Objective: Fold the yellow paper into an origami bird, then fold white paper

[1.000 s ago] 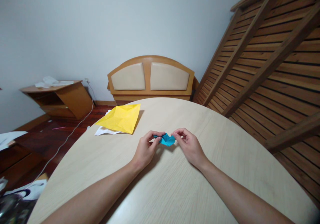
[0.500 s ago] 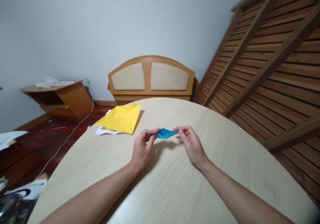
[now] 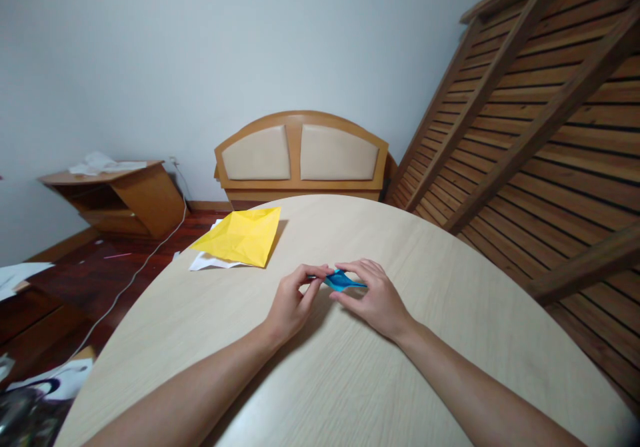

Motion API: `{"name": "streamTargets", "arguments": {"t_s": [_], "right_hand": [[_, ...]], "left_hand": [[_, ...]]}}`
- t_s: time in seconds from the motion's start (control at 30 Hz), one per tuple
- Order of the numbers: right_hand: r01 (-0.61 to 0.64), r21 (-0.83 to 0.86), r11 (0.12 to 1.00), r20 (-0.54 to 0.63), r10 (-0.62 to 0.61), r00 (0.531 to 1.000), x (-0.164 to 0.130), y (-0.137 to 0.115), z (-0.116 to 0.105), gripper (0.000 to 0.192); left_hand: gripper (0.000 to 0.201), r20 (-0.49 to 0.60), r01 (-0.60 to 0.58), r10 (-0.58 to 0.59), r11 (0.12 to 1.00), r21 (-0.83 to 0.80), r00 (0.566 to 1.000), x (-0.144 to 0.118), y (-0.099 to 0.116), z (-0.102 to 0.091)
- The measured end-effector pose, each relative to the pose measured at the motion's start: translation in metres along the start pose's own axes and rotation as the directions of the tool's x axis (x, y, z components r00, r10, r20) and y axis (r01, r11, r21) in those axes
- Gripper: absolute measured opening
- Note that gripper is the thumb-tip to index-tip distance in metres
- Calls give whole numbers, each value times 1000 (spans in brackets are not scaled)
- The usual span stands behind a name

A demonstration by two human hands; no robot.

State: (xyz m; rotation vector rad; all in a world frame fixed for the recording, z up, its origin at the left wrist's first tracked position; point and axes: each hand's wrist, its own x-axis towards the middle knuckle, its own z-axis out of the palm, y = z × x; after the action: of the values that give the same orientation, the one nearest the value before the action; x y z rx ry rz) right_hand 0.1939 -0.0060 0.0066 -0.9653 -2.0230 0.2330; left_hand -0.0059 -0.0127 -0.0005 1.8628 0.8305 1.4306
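Observation:
A small folded blue paper piece (image 3: 342, 280) lies low over the round light wooden table (image 3: 350, 380), between my two hands. My left hand (image 3: 293, 304) pinches its left tip with thumb and fingers. My right hand (image 3: 375, 297) rests on the table with its fingers laid over the piece's right end and far side. Most of the blue paper's right part is hidden under those fingers.
A creased yellow paper sheet (image 3: 243, 236) lies on white paper (image 3: 210, 261) at the table's far left edge. Behind stand a padded wooden headboard (image 3: 301, 157), a slatted bed frame (image 3: 540, 120) leaning at right, and a low cabinet (image 3: 117, 194) at left.
The blue piece, held stretched in the air half a second ago, has come down to the table. My right hand has lowered and laid its fingers over it.

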Motion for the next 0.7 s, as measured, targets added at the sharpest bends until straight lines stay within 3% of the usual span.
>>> {"name": "streamTargets", "arguments": {"t_s": [0.5,0.7], "right_hand": [[-90,134,987,6,90,996,1,-2,0,9],[-95,116,989,13,94,995,0,-1,-1,5]], "left_hand": [[9,-29,114,-117,990,-83,993,-2,-7,2],[11,38,15,-19,995,98,999,0,2,0]]}}
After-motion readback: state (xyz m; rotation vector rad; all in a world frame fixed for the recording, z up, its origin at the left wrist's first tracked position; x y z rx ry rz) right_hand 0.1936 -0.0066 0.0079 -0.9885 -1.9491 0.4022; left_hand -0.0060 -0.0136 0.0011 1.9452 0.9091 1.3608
